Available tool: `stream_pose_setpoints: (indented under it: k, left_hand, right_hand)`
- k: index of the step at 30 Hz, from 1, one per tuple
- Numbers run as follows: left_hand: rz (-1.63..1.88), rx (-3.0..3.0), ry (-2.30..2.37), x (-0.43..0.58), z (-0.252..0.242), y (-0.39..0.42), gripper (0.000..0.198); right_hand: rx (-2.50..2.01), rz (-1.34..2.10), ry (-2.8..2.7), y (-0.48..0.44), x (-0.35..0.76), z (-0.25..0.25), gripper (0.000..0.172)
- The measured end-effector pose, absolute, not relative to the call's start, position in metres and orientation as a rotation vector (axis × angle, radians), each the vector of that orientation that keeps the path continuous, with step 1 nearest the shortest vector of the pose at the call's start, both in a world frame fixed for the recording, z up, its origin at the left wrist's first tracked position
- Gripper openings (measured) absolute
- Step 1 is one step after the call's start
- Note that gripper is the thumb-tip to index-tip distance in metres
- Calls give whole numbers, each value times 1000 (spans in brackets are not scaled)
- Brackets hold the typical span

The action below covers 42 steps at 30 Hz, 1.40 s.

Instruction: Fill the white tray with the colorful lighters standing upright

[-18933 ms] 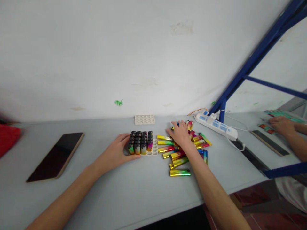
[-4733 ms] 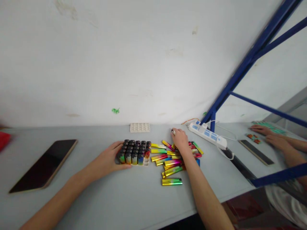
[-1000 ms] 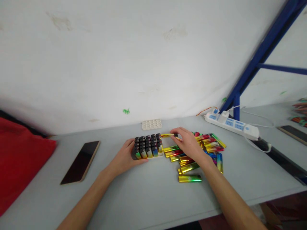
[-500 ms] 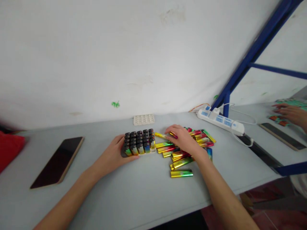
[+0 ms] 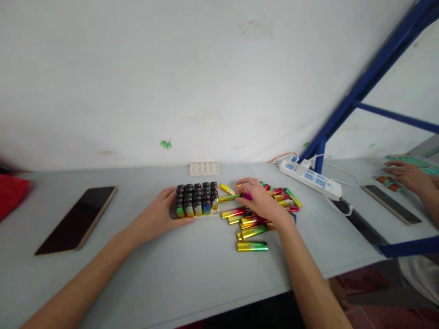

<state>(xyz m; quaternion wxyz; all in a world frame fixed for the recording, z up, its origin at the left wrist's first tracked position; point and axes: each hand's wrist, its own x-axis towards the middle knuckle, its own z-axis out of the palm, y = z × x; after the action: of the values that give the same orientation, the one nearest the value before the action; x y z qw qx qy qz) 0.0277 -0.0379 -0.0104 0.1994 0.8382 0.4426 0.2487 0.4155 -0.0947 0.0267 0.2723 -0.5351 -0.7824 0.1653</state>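
My left hand (image 5: 161, 211) wraps round the left side of a block of upright lighters (image 5: 197, 196) with black ends, thumb along the front. They stand in rows in a pale tray (image 5: 215, 212), whose front right corner shows bare. My right hand (image 5: 255, 196) is over a loose heap of shiny metallic lighters (image 5: 254, 220), coloured yellow, green and red. Its fingers are curled on a purple-red lighter (image 5: 246, 194). Just beside the fingertips, a yellow-green lighter (image 5: 228, 198) points toward the tray; whether they grip it too I cannot tell.
A second pale tray (image 5: 204, 168) with round hollows lies by the wall. A dark-screened phone (image 5: 77, 219) is on the left, a red item (image 5: 12, 194) beyond it. On the right are a white power strip (image 5: 310, 177), a blue metal frame (image 5: 343, 107) and another person's hand (image 5: 408, 174).
My right hand has shifted the yellow-green lighter up and toward the tray. The purple-red lighter stays in its fingers. My left hand keeps its hold. The view has turned slightly.
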Motion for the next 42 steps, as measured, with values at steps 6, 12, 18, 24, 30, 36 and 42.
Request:
stream_pose_setpoints:
  k: [6,12,18,24,30,36,42]
  left_hand:
    - [660,2361,1253,27,-9,-38,84]
    - [660,2348,1252,27,-7,-39,81]
    - [678,2367,1228,26,-5,-39,79]
    - [677,2344,1225,27,-3,-40,86]
    - [693,2357,1194,28,-4,-41,82]
    - [642,2377,1188,29,-3,-40,88]
    - [664,2380,1199,30,-3,-39,82]
  right_hand:
    - [-1313,695,-1640,-89,411,25,23]
    - [-1176,985,-1221,-88,382,32,59]
    - [-1008,1275,-1086,-97,355,44,71]
    - [-1219,1136,-1166,-98,347,36,68]
    - [-1445,655,-1371,-99,347,24,61]
    - [-1391,613,-1428,-102,347,27,51]
    - [-1289,765,-1649,-107,349,37,44]
